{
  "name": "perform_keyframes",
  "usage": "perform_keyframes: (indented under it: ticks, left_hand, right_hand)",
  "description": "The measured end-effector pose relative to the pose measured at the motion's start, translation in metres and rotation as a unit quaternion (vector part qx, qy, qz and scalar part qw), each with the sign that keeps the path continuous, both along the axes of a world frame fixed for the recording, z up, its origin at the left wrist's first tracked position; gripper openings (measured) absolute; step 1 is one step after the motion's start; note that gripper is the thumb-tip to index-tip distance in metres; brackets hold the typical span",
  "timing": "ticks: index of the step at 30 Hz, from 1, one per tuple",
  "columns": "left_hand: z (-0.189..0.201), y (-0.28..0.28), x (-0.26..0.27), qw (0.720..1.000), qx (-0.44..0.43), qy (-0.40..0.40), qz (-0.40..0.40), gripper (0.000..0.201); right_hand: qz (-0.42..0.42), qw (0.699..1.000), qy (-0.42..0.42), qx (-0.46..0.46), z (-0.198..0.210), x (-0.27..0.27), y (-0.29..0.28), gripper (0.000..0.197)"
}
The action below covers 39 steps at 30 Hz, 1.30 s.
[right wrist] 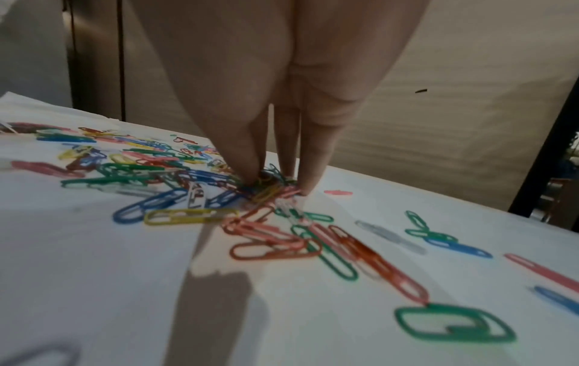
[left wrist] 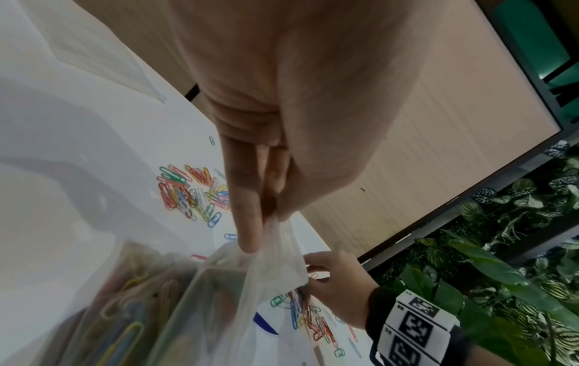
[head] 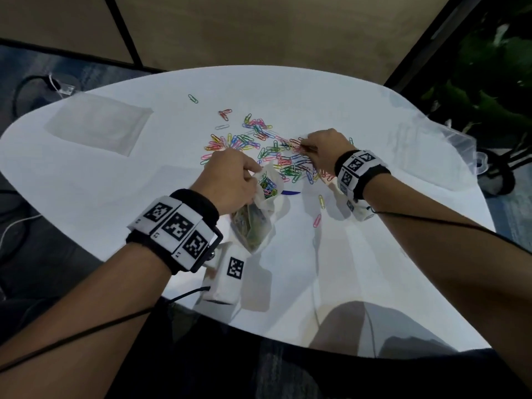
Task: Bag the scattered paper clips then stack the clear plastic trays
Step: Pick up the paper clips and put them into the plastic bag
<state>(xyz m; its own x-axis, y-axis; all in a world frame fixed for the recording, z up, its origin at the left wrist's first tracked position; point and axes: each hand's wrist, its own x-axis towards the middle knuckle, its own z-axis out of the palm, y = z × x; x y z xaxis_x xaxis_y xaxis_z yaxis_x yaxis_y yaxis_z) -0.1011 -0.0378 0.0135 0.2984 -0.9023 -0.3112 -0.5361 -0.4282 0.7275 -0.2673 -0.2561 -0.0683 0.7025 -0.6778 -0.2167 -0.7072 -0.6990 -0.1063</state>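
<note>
White rounded table (head: 86, 182), tan wall panels behind, plants (head: 489, 82) at right. Left hand (head: 230, 180) pinches the rim of the clear bag (head: 259, 214), part-filled with clips. Right hand (head: 325, 148), fingertips (right wrist: 250, 173) drawn together, pinches into the paper clips (head: 250, 139) at table centre. Clear tray (head: 98, 125) far left, another (head: 431, 148) at right edge.

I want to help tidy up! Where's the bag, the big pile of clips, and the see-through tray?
bag (head: 266, 184), head view, on its open mouth.
pile of clips (head: 259, 142), head view, on its middle.
see-through tray (head: 98, 123), head view, on its flat middle.
</note>
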Motion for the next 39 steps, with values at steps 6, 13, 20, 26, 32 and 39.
perform_keyframes:
  ticks: [6, 13, 20, 26, 32, 39]
  left_hand:
    - [0.004, 0.0, 0.004, 1.0, 0.01, 0.0, 0.001, 0.03]
    - [0.004, -0.006, 0.0, 0.999, 0.026, 0.022, 0.026, 0.032]
    - [0.003, -0.007, -0.008, 0.999, 0.016, 0.021, 0.037, 0.03]
    - [0.001, -0.01, -0.01, 0.999, 0.016, 0.032, 0.038, 0.029]
    - [0.0, -0.012, -0.01, 0.999, 0.014, 0.03, 0.028, 0.03]
    - [0.001, -0.008, -0.009, 1.0, 0.009, 0.02, 0.016, 0.032]
  right_hand:
    - [-0.22, 0.967, -0.113, 0.068, 0.013, -0.007, 0.002, 0.011]
    - [-0.381, 0.626, -0.486, 0.477, 0.044, -0.021, 0.043, 0.01]
    - [-0.312, 0.681, -0.408, 0.522, 0.057, 0.013, 0.111, 0.005]
    - [-0.161, 0.933, -0.192, 0.258, 0.059, 0.025, 0.124, 0.022]
    - [-0.15, 0.861, -0.268, 0.405, 0.069, 0.011, 0.103, 0.021]
    - [-0.197, 0.954, -0.184, 0.128, 0.046, -0.02, 0.015, 0.026]
